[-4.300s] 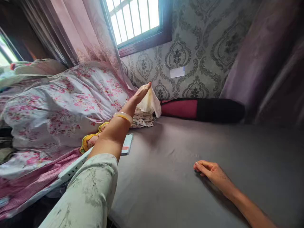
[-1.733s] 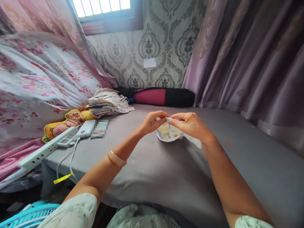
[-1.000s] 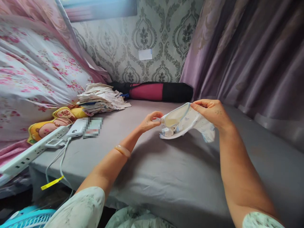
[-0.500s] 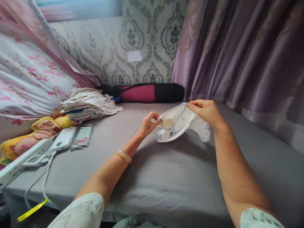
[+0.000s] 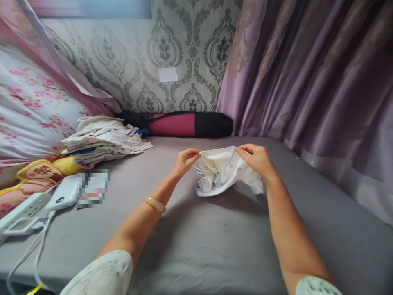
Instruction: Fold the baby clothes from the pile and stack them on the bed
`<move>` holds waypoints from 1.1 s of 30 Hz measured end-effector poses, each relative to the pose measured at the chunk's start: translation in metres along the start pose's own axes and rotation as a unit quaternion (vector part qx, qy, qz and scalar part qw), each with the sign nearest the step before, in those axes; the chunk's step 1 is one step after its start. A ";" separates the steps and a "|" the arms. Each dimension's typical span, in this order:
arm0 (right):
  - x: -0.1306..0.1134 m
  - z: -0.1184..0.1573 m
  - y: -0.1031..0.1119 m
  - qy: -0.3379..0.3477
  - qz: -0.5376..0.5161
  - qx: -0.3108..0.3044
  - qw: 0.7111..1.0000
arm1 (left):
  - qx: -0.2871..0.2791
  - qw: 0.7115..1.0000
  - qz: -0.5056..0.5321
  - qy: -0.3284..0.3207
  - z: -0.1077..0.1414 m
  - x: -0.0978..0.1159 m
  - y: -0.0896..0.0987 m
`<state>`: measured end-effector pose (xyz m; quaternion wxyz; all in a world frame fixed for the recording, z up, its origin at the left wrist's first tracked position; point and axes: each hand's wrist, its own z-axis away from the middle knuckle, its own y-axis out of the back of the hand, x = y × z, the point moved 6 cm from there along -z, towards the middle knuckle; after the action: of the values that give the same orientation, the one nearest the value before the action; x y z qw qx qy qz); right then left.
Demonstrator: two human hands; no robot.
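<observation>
A small white garment (image 5: 229, 172) with light blue trim hangs between my hands, its lower part close above or on the grey bed sheet (image 5: 196, 246). My left hand (image 5: 186, 160) pinches the trimmed edge at its left end, fingers closed. At the upper middle of that edge, my right hand (image 5: 255, 159) grips the cloth between thumb and fingers. A sleeve-like part droops below my right hand. The inner folds of the cloth are bunched and partly hidden.
On the left lie a stack of folded clothes (image 5: 104, 139), a yellow plush (image 5: 39, 172), a white power bank (image 5: 64, 192), a power strip (image 5: 30, 209) with cables and a pixelated item (image 5: 92, 189). A black and red roll bag (image 5: 173, 124) lies along the wall.
My left hand has moved outward along the edge, and the trimmed edge is now stretched straighter between my hands. The view has shifted slightly, with the left-side objects lower and farther left.
</observation>
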<state>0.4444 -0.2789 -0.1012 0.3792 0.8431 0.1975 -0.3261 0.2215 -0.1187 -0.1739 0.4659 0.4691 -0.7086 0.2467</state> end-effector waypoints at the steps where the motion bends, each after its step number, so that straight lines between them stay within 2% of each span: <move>1: -0.002 -0.003 0.001 0.001 0.003 -0.007 1.000 | 0.002 1.000 0.021 0.019 -0.003 0.003 0.003; 4: -0.013 -0.015 0.003 0.017 0.008 -0.030 0.999 | 0.023 0.997 0.059 0.054 -0.011 0.022 0.015; 6: -0.023 -0.024 0.003 0.034 0.000 -0.047 0.998 | 0.031 0.995 0.074 0.054 -0.016 0.041 0.025; 10: -0.044 -0.039 -0.003 0.052 -0.051 -0.073 0.995 | 0.035 0.997 0.063 -0.011 -0.027 0.090 0.047; 15: -0.073 -0.050 -0.010 0.060 -0.111 -0.126 0.984 | 0.003 0.988 -0.083 -0.131 -0.033 0.150 0.076; 18: -0.087 -0.055 -0.007 0.056 -0.123 -0.161 0.978 | -0.062 0.970 -0.184 -0.145 -0.033 0.169 0.090; 20: -0.094 -0.057 -0.006 0.048 -0.123 -0.194 0.972 | -0.117 0.963 -0.215 -0.113 -0.033 0.171 0.099; 23: -0.101 -0.058 -0.008 0.041 -0.109 -0.260 0.959 | -0.193 0.953 -0.229 -0.047 -0.035 0.160 0.111; 26: -0.101 -0.059 -0.016 0.038 -0.081 -0.310 0.947 | -0.229 0.942 -0.245 -0.001 -0.038 0.142 0.118; 29: -0.095 -0.061 -0.023 0.038 -0.022 -0.316 0.948 | -0.202 0.947 -0.249 0.008 -0.042 0.128 0.117; 33: -0.088 -0.067 -0.025 0.061 0.083 -0.252 0.962 | -0.097 0.976 -0.194 -0.004 -0.049 0.115 0.106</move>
<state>0.3945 -0.2195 -0.0195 0.5919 0.7522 0.2257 -0.1812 0.1333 -0.0840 -0.0400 0.5455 0.5509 -0.6266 0.0798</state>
